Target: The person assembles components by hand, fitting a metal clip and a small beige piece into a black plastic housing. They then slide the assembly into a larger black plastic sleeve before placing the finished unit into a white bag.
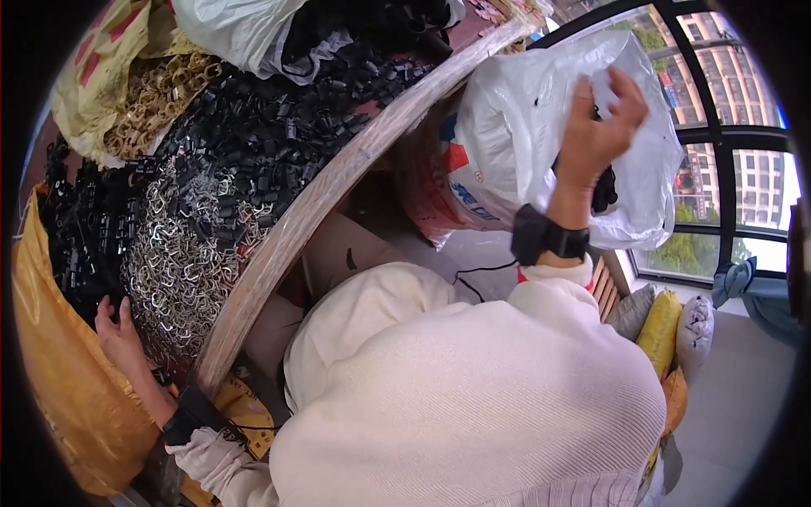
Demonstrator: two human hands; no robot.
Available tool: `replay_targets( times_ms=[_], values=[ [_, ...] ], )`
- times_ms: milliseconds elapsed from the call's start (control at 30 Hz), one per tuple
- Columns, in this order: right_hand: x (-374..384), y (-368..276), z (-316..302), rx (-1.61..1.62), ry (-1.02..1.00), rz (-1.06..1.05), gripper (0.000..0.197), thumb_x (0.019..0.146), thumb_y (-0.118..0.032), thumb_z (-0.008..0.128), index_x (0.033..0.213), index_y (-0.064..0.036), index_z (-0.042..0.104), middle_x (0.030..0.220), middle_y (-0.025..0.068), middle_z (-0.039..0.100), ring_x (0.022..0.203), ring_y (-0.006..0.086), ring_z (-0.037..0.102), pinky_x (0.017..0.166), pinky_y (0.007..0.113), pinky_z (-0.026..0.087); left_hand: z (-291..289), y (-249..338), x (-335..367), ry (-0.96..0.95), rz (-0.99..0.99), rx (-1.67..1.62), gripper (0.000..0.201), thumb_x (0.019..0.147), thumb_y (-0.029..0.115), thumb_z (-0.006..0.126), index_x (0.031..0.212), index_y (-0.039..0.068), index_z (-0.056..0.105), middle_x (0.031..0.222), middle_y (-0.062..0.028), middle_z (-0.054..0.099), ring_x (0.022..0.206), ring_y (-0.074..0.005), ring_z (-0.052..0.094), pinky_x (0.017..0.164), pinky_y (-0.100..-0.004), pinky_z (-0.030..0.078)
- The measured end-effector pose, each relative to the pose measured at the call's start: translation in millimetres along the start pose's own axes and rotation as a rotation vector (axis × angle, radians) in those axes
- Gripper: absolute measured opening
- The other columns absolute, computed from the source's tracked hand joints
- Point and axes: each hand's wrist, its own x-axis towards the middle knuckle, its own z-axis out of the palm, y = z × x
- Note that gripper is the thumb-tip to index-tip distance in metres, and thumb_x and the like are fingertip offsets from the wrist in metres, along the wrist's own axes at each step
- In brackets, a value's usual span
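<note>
My left hand (125,342) is at the table's near left end, fingers stretched and apart, beside a heap of black plastic parts (93,232). Next to it lies a pile of silvery bent metal clips (182,262). Over on the right, my right hand (598,131) is raised above the mouth of a large white plastic bag (507,118). Its fingers are spread and slightly curled, and I see nothing held in them. Some black pieces (605,190) show inside the bag, partly hidden by my wrist.
More black parts (279,127) cover the table behind its wrapped edge (338,182). Tan ring-like parts (165,97) spill from a yellowish sack at the far left. An orange sack (76,363) hangs at the left end. Filled bags (659,329) lean by the window at right.
</note>
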Motion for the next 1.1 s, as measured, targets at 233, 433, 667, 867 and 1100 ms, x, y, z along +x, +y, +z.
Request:
replay_targets(
  times_ms=[233,433,667,867,1100],
  values=[
    [-50,-118,56,0.658,-0.398,-0.139,0.022,0.064,-0.004,0.062,0.084,-0.0033,0.055,0.087,0.0091,0.051,0.080,0.0229,0.050,0.069,0.029,0.041,-3,-4,-14,0.025,0.133,0.052,0.030,0.076,0.017,0.056,0.103,0.005,0.051,0.095,-0.0122,0.050,0.077,-0.0256,0.053,0.066,-0.0293,0.043],
    [-86,-172,74,0.894,-0.825,-0.250,0.019,0.064,-0.002,0.061,0.083,-0.0040,0.055,0.084,0.0087,0.051,0.076,0.0221,0.050,0.066,0.029,0.040,-11,16,-8,0.054,0.195,-0.049,0.029,0.070,0.019,0.062,0.093,0.003,0.054,0.097,-0.0154,0.050,0.065,-0.0229,0.052,0.061,-0.0301,0.043],
    [-103,-202,91,0.944,-1.018,-0.409,0.015,0.065,-0.002,0.060,0.079,-0.0049,0.055,0.079,0.0073,0.050,0.071,0.0233,0.049,0.061,0.029,0.040,-29,15,-27,0.040,-0.235,-0.796,0.030,0.069,0.011,0.064,0.092,-0.002,0.051,0.084,-0.0099,0.056,0.070,-0.0123,0.054,0.060,-0.0229,0.043],
    [-107,-221,108,0.954,-1.018,-0.468,0.014,0.065,-0.003,0.060,0.078,-0.0056,0.055,0.077,0.0065,0.051,0.070,0.0239,0.050,0.060,0.030,0.040,-37,52,-64,-0.160,-0.242,-1.180,0.028,0.066,0.000,0.064,0.090,-0.002,0.050,0.086,-0.0072,0.056,0.073,-0.0083,0.053,0.063,-0.0198,0.043],
    [-128,-246,129,0.827,-1.070,-0.460,0.007,0.070,-0.007,0.057,0.076,-0.0055,0.053,0.073,0.0089,0.048,0.066,0.0271,0.050,0.056,0.033,0.041,-21,94,-98,-0.462,-0.373,-1.592,0.029,0.065,-0.002,0.064,0.089,0.000,0.050,0.085,-0.0041,0.055,0.072,-0.0077,0.052,0.064,-0.0198,0.043]
  ],
)
